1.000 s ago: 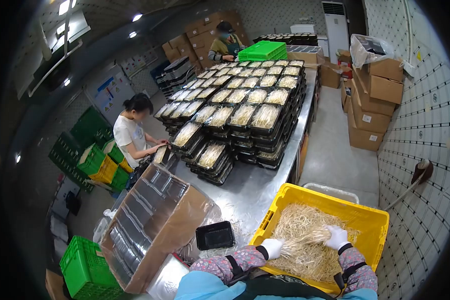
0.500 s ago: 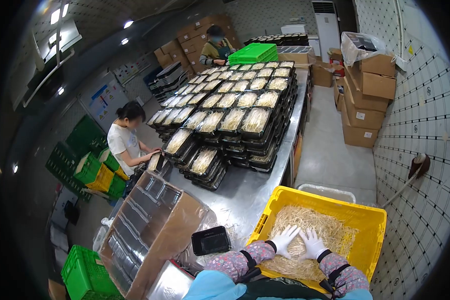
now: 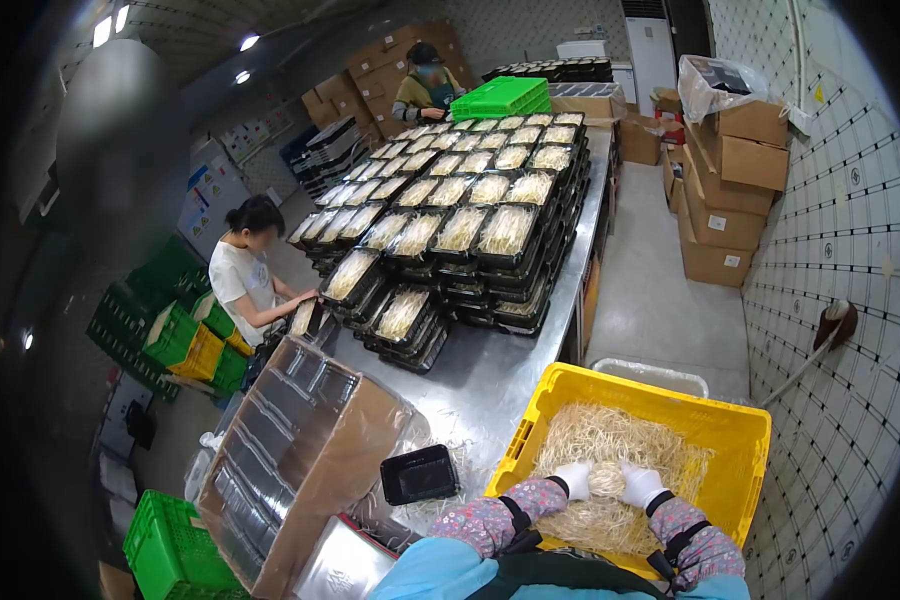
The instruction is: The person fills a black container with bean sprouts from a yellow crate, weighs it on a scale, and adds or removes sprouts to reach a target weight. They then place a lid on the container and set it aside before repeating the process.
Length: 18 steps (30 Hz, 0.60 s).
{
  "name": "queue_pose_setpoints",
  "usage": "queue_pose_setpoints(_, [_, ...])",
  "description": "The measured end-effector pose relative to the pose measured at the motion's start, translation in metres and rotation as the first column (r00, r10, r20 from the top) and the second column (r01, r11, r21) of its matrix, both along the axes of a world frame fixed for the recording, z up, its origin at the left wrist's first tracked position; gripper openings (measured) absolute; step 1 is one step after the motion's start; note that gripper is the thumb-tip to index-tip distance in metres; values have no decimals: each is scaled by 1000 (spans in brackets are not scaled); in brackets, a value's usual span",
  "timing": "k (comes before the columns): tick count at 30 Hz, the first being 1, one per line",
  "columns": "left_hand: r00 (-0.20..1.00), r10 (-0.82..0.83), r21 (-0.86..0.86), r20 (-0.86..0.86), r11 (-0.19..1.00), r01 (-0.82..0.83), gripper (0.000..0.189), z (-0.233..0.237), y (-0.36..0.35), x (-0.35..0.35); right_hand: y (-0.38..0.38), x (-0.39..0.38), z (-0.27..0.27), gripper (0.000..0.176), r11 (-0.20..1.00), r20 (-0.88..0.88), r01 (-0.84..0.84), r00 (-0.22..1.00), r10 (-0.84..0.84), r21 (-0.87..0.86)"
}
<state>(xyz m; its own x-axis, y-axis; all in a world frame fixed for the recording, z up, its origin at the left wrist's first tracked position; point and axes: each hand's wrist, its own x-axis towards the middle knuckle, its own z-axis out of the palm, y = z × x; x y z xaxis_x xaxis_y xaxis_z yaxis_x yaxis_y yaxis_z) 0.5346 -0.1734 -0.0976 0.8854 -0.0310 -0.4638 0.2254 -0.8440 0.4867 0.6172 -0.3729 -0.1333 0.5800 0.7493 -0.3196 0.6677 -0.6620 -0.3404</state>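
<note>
A yellow crate (image 3: 740,440) holds a heap of pale, thin bean sprouts (image 3: 610,430). Both of my white-gloved hands are down in the heap. My left hand (image 3: 574,480) and my right hand (image 3: 641,484) face each other with a clump of sprouts gathered between them. Their fingers are curled in and partly buried in the strands. To the left of the crate, a black plastic tray (image 3: 420,474) lies on the metal table (image 3: 480,395), with loose sprouts scattered around it.
Stacked packed trays (image 3: 460,228) fill the table ahead, with a green crate (image 3: 502,98) behind them. An open carton of black trays (image 3: 280,430) stands at left. One person (image 3: 250,270) works at the left side, another (image 3: 430,90) at the far end. Cardboard boxes (image 3: 725,200) are piled at right.
My hands were spread flat on the sprouts with fingertips nearly meeting. Now the fingers have curled down into the heap, drawing up a clump between them.
</note>
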Motion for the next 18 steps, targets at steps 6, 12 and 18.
queue_pose_setpoints(6, [1000, -23, 35, 7, 999, 23, 39, 17, 3, -18, -19, 7, 14, 30, 988, 171, -145, 976, 134, 54])
queue_pose_setpoints(12, [991, -118, 152, 68, 983, 106, 31, 28, 38, -55, -57, 47, 88, 51, 953, -57, 256, 967, -250, 162])
queue_pose_setpoints(18, [945, -247, 108, 216, 968, 228, 63, 19, 13, -50, 3, 39, 115, 41, 928, -97, 209, 977, -188, 309])
